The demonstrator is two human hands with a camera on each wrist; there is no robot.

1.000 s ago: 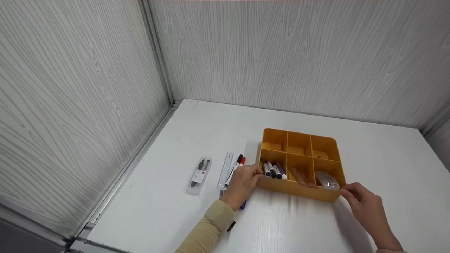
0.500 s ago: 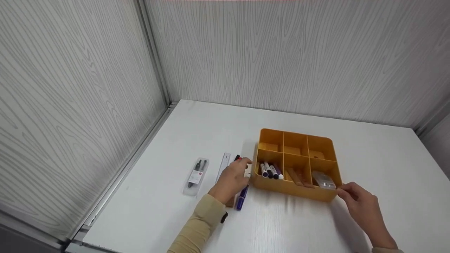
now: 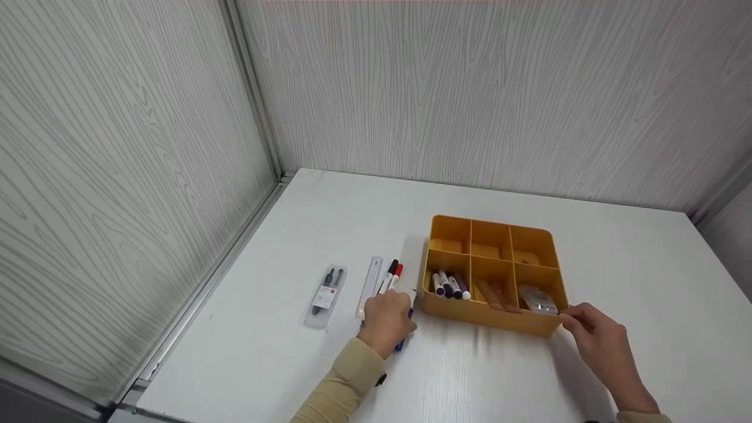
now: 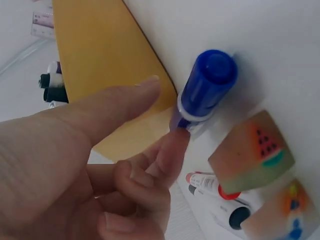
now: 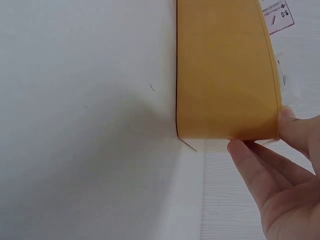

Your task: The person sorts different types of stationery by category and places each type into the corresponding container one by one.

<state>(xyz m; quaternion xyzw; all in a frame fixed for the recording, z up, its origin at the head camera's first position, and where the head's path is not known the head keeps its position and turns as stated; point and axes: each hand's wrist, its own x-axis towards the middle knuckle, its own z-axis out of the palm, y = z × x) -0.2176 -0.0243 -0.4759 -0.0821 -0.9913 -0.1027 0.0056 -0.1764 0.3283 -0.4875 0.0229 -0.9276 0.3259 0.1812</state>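
Head view: on the white table (image 3: 247, 352) stands the yellow organizer (image 3: 487, 318), its near right corner pinched between thumb and fingers of the right hand (image 3: 600, 342). Left of it, the left hand (image 3: 386, 319) (thumb apart from fingers) touches a blue marker (image 4: 207, 85) lying there.

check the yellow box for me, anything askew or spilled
Nothing looks spilled. In the yellow box, a flat brownish piece in the near middle compartment looks askew: it slants and sticks out instead of lying inside.

White tabletop (image 3: 235, 364) | wood-grain panels (image 3: 470, 94) — rear and left | metal strip (image 3: 251, 88) — between them
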